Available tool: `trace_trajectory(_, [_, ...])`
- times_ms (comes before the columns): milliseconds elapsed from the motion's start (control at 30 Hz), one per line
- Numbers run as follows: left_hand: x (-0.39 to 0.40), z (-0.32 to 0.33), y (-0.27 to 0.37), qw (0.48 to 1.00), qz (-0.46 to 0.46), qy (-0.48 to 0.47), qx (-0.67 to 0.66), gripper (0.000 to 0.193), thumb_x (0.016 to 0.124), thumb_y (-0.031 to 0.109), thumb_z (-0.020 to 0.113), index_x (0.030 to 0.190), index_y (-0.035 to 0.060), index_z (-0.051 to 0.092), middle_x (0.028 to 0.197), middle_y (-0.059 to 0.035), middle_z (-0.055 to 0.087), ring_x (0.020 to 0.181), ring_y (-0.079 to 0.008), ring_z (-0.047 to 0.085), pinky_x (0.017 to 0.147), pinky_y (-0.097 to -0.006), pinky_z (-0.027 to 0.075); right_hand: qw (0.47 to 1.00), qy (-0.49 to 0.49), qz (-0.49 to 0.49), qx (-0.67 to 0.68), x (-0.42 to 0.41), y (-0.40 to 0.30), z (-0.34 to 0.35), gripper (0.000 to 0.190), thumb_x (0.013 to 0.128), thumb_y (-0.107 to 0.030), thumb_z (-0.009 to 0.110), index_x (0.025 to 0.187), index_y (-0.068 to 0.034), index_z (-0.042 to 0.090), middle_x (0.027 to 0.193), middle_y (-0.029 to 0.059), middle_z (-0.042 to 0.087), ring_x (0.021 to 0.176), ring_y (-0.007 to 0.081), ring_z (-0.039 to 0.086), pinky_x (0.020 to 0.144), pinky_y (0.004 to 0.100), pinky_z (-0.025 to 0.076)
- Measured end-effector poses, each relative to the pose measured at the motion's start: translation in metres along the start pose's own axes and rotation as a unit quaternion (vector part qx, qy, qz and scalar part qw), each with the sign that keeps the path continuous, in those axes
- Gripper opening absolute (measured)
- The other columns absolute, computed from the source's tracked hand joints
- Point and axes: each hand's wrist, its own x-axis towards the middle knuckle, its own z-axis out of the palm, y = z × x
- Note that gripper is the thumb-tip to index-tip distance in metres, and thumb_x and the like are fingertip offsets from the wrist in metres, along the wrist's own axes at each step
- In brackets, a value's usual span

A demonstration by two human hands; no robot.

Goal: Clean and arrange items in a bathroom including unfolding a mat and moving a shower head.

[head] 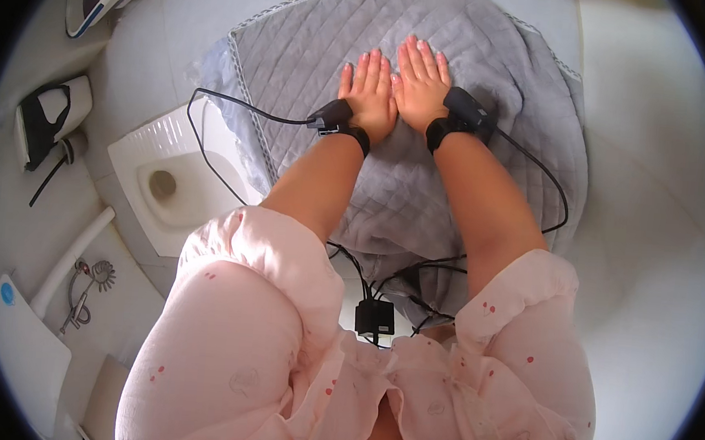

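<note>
A large grey quilted cloth [314, 64] with a pale braided edge covers much of what lies before me. My left hand [370, 95] rests flat on it, palm down, fingers pointing away from me. Close beside it on the right, my right hand [422, 87] also lies palm down with fingers extended, thumbs nearly touching. Neither hand holds anything. Each wrist wears a black strap with a black cabled device, the left device [332, 115] and the right device [470, 110].
A white squat toilet [139, 196] is set in the floor at left, partly under the cloth's edge. Black cables run to a black box [374, 317] near my body. A wall-mounted hose fitting [84, 293], a white pipe [73, 262] and a basin [97, 12] are farther left.
</note>
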Motion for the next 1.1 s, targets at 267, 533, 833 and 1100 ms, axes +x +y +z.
trace_trajectory(267, [0.0, -0.002, 0.001, 1.0, 0.008, -0.018, 0.017, 0.058, 0.083, 0.027, 0.038, 0.132, -0.0006, 0.024, 0.14, -0.017, 0.018, 0.13, -0.0311, 0.017, 0.104, -0.048, 0.012, 0.999, -0.038, -0.032, -0.011, 0.0, 0.005, -0.006, 0.05, 0.088, -0.029, 0.033, 0.132, -0.006, 0.029, 0.142, 0.0091, 0.019, 0.13, 0.0266, 0.018, 0.105, 0.0416, 0.012])
trace_trajectory(533, [-0.002, 0.001, -0.005, 1.0, 0.008, -0.007, 0.021, 0.058, 0.084, 0.029, 0.038, 0.132, -0.0006, 0.024, 0.141, -0.0166, 0.018, 0.131, -0.031, 0.016, 0.104, -0.0481, 0.012, 0.998, 0.021, 0.062, -0.009, -0.026, -0.007, 0.005, 0.053, 0.084, -0.035, 0.042, 0.13, -0.01, 0.035, 0.14, 0.0075, 0.024, 0.128, 0.0265, 0.022, 0.104, 0.0452, 0.013])
trace_trajectory(833, [-0.001, 0.004, -0.004, 0.999, 0.015, 0.024, 0.019, 0.056, 0.086, 0.031, 0.037, 0.131, -0.0012, 0.027, 0.139, -0.0173, 0.021, 0.129, -0.0316, 0.019, 0.104, -0.0485, 0.013, 1.0, 0.013, 0.0, 0.012, -0.017, 0.007, -0.003, 0.052, 0.085, -0.035, 0.041, 0.131, -0.011, 0.034, 0.14, 0.0071, 0.024, 0.128, 0.0281, 0.022, 0.104, 0.0456, 0.015])
trace_trajectory(1100, [-0.001, 0.002, -0.006, 0.999, 0.013, 0.013, 0.027, 0.057, 0.085, 0.031, 0.037, 0.131, -0.0017, 0.026, 0.14, -0.0176, 0.02, 0.13, -0.0315, 0.018, 0.104, -0.0478, 0.012, 0.988, 0.005, 0.156, -0.021, -0.086, -0.016, 0.001, 0.056, 0.084, -0.04, 0.044, 0.131, -0.013, 0.033, 0.139, 0.0144, 0.022, 0.128, 0.033, 0.02, 0.103, 0.0483, 0.014])
